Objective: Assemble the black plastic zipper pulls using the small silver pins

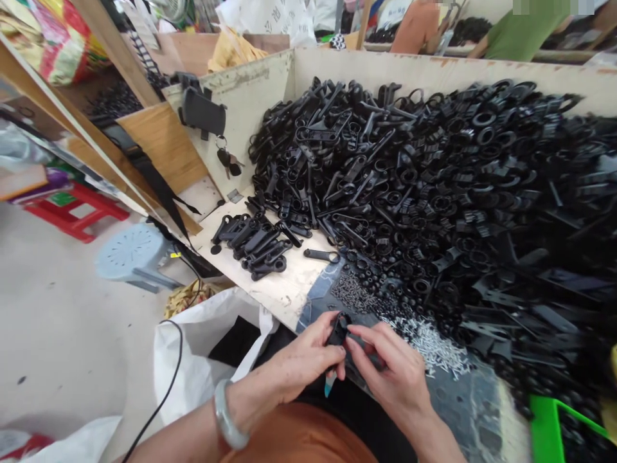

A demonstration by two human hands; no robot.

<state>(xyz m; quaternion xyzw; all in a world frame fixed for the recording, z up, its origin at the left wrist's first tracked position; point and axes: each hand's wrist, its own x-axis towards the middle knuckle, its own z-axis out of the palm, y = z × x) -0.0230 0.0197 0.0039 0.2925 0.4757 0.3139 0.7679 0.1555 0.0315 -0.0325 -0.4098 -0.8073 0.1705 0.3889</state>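
My left hand (304, 355), with a pale bangle (227, 415) on its wrist, is closed round a small black plastic part (339, 326) with a ring-shaped end. The fingertips of my right hand (396, 368) pinch at the ring's right side; whether a small piece sits between them is hidden. Below my left fingers a teal tip (330, 386) sticks out, its kind unclear. Just beyond my hands lie small dark pieces (354, 292) and a heap of silvery screw-like pins (434, 347) on a denim cloth (315, 292).
A large heap of black plastic parts (385, 173) fills the wooden bin. Several handle-like black pieces (263, 241) lie at its left. Keys (230, 161) hang on the side wall. A white sack (173, 366), blue stool (132, 254) and green crate (544, 424) stand nearby. Two people work behind.
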